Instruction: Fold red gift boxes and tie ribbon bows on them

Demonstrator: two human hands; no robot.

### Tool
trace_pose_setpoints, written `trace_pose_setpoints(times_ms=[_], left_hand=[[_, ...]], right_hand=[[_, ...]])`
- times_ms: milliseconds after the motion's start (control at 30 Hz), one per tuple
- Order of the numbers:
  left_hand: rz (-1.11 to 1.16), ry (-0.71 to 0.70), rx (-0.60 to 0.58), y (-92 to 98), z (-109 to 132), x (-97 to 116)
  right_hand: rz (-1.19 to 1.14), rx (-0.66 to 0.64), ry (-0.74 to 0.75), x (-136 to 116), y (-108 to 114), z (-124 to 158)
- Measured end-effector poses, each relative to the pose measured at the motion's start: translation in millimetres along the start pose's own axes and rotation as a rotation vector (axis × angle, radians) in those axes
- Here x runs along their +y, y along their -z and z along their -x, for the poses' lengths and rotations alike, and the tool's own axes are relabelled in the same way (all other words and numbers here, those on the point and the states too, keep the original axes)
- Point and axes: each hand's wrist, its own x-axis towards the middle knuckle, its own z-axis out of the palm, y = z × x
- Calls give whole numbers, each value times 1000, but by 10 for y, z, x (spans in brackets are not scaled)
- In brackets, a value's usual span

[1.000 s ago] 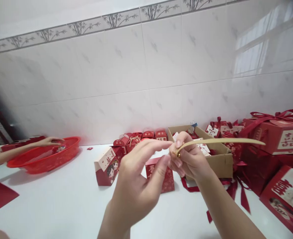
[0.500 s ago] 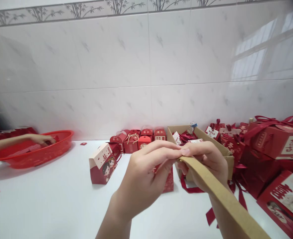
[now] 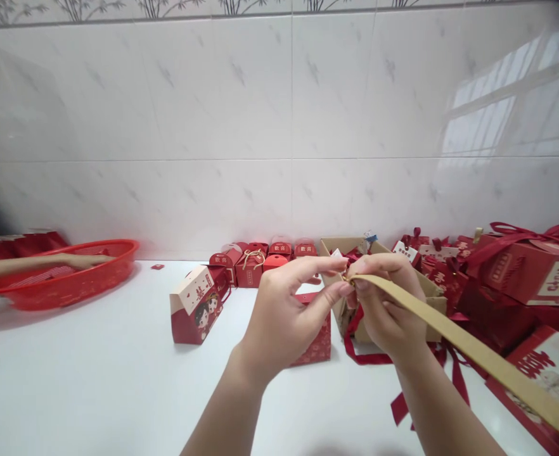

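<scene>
My right hand [image 3: 388, 304] pinches the near end of a long tan strip [image 3: 474, 348] that runs down to the lower right corner. My left hand [image 3: 286, 310] meets it there, thumb and forefinger pinched on a small gold piece at the strip's tip. Both hands hover above the white table [image 3: 94, 380]. A small red gift box [image 3: 320, 339] stands just behind my left hand, partly hidden by it. A red and cream gift box [image 3: 196, 310] with a cartoon couple stands to the left.
Behind my hands sits an open cardboard box [image 3: 431, 294] with red ribbons and tags. Small red boxes [image 3: 260, 256] line the tiled wall. Large red ribbon-tied boxes [image 3: 531, 272] crowd the right. At left another person's arm [image 3: 32, 265] reaches into a red plastic basket [image 3: 65, 288].
The strip swung from pointing right to hanging toward the lower right. My left fingers closed onto its tip. The other person's arm reached further into the basket.
</scene>
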Motion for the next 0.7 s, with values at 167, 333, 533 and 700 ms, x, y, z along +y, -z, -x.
trace_pose_setpoints(times_ms=[167, 333, 533, 700], left_hand=[[130, -36, 43, -33, 22, 53], [130, -128, 123, -55, 48, 122], [154, -104, 68, -7, 57, 162], [174, -4, -85, 90, 61, 187]], right_hand=[[-94, -11, 176, 68, 25, 13], [-186, -33, 280, 71, 20, 25], [-232, -124, 301, 78, 88, 54], [-256, -252, 229, 4, 147, 111]])
